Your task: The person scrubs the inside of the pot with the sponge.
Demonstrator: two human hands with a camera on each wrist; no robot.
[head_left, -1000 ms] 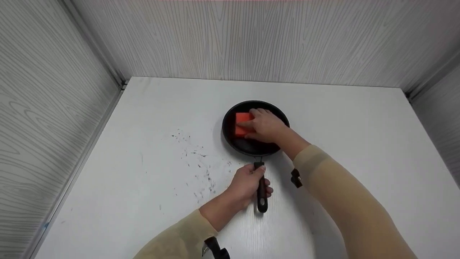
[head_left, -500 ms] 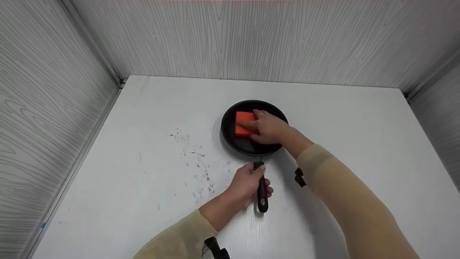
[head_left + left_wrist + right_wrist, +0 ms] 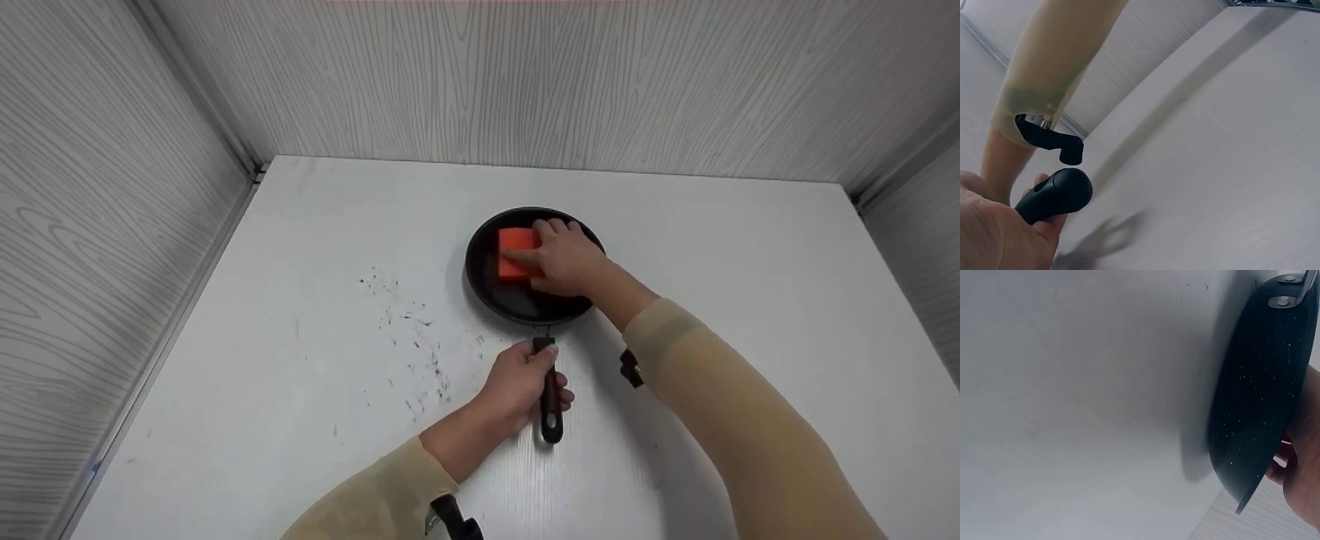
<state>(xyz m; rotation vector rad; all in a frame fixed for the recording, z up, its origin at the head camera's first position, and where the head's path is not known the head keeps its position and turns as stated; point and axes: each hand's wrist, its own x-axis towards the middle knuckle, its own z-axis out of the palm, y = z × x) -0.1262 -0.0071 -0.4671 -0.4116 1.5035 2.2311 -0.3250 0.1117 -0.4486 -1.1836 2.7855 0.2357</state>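
A black frying pan (image 3: 510, 304) is in the middle of the head view, its handle (image 3: 552, 424) toward me. My left hand (image 3: 517, 386) grips that handle, thumb on top and fingers wrapped beneath; the rounded handle end (image 3: 1069, 190) sticks out of the grip in the left wrist view. Inside the pan, my right hand (image 3: 568, 259) holds an orange-red sponge (image 3: 516, 240) against the bottom, index finger laid across it. The hand covers the sponge's right part. From the right wrist, the pan's speckled outer wall (image 3: 1258, 382) shows close over the table, hiding most of the fingers.
Dark crumbs and smears (image 3: 420, 345) are scattered on the white table (image 3: 712, 240), left of the pan. Wood-grain panels (image 3: 480, 82) stand along the back and both sides. Black wrist mounts (image 3: 457, 517) sit at the sleeve cuffs.
My right hand and the sponge have shifted slightly right and toward the pan's far side. The left hand keeps its grip on the handle, and the pan has hardly moved.
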